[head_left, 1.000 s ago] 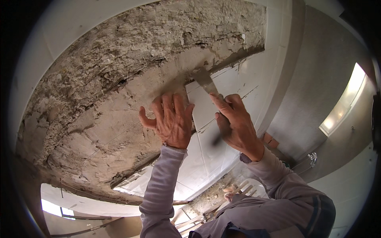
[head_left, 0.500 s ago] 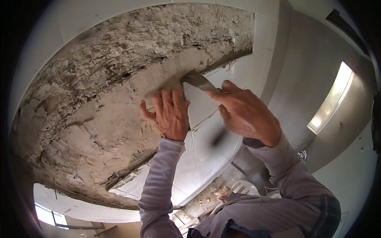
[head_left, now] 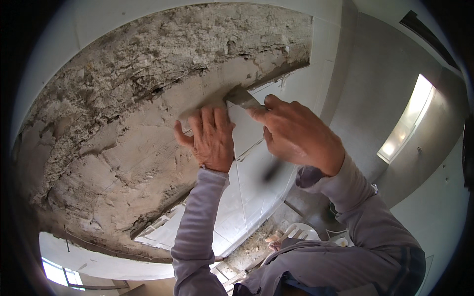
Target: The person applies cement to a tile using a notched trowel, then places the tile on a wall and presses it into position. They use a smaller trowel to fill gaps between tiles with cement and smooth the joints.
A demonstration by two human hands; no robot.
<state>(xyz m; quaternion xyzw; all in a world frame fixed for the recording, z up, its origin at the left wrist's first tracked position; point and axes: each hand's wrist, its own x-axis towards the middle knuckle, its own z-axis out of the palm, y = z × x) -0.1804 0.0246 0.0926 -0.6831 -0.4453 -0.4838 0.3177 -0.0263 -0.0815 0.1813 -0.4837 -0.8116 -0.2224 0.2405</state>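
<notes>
My right hand [head_left: 298,135] grips a flat metal scraper [head_left: 242,98], its blade against the plaster near the corner of the white tiles [head_left: 254,192]. Just left of it, my left hand [head_left: 210,135] rests on the plastered strip [head_left: 158,118] at the tile edge, fingers bent but apart, the little finger sticking out sideways; I see nothing held in it. Above the plaster runs a band of rough, broken masonry [head_left: 123,59]. A dark blurred shape, unclear to me, lies below my right hand.
A grey wall [head_left: 363,93] with a narrow bright window [head_left: 405,118] stands at the right. Below are a white plastic chair [head_left: 303,232] and a rubble-strewn floor [head_left: 261,241]. Another window [head_left: 54,271] shows at lower left, and a thin rod [head_left: 66,237] projects near it.
My right hand has moved up and rightward in the picture and turned more palm-down, the scraper blade shifting left toward my left fingers. The view has shifted slightly; my left hand keeps its place.
</notes>
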